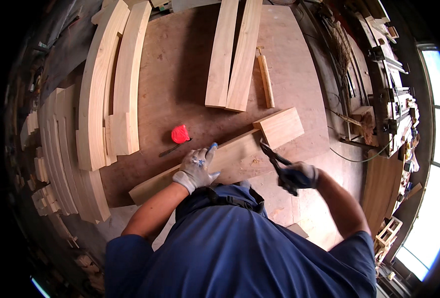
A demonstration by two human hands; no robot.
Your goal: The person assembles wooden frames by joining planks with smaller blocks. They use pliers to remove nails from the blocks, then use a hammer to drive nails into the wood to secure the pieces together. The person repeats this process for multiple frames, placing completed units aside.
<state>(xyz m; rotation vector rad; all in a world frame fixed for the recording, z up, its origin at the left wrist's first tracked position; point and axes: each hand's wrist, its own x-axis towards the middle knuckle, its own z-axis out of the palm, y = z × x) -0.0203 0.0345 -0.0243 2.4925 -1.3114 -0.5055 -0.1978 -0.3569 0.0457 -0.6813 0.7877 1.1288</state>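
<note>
A pale wooden beam (237,151) lies slantwise in front of me. A shorter, wider wooden block (282,128) sits at its right end, touching it. My left hand (197,166), in a grey-white glove with blue marks, rests on the beam with thumb and fingers apart. My right hand (299,176), gloved with a dark palm, is closed around a black plier-like tool (273,156). The tool's narrow tip is by the joint between beam and block; its exact kind is blurred. A red tape measure (180,133) lies beyond my left hand, beside a thin dark tool (169,150).
Two long planks (231,64) lie side by side on the brown worktable (172,64). A wooden-handled hammer (265,82) lies right of them. Stacked timbers (101,94) line the left side. Clamps and racks (393,109) stand at the right, near a bright window (436,213).
</note>
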